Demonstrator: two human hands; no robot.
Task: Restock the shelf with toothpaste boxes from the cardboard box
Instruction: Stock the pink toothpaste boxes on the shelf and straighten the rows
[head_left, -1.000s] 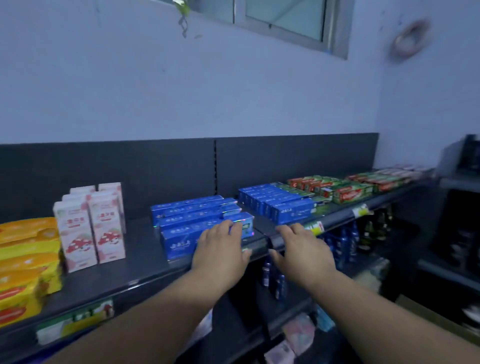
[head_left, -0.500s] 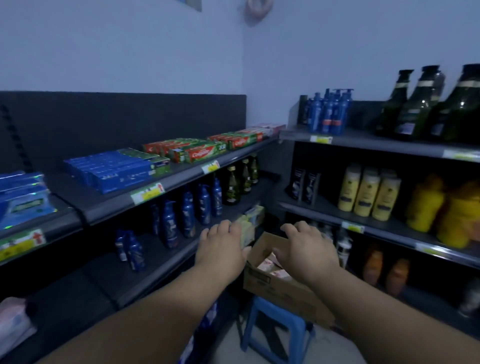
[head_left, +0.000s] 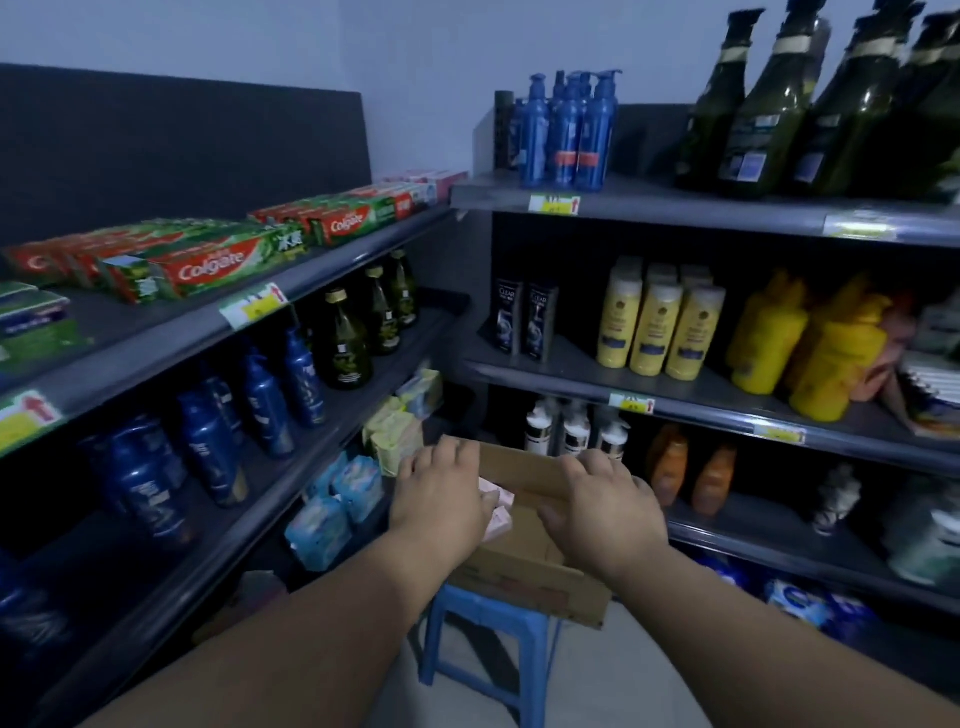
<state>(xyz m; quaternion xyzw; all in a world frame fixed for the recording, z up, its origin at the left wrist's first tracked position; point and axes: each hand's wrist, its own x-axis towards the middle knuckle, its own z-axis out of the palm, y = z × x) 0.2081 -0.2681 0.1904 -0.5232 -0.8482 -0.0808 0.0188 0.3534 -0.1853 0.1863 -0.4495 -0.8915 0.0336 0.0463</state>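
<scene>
An open cardboard box (head_left: 524, 566) stands on a blue plastic stool (head_left: 483, 649) in the corner between two shelf units. Pale pink toothpaste boxes (head_left: 500, 512) show inside it. My left hand (head_left: 441, 493) reaches over the box's left side, palm down, fingers loosely curved above the pink boxes; whether it touches them I cannot tell. My right hand (head_left: 605, 512) hovers over the box's right side, fingers relaxed. Red and green Colgate boxes (head_left: 208, 262) lie in rows on the top left shelf (head_left: 171, 332).
Blue bottles (head_left: 208, 457) and dark green bottles (head_left: 345, 340) fill the lower left shelf. The right shelf unit (head_left: 675, 213) holds blue pump bottles, dark bottles, yellow bottles (head_left: 657, 327) and orange ones. Soap packs (head_left: 332, 514) lie low on the left.
The view swung right and down from the blue toothpaste shelf to the corner. Both hands left the shelf edge and came down over the cardboard box on the stool.
</scene>
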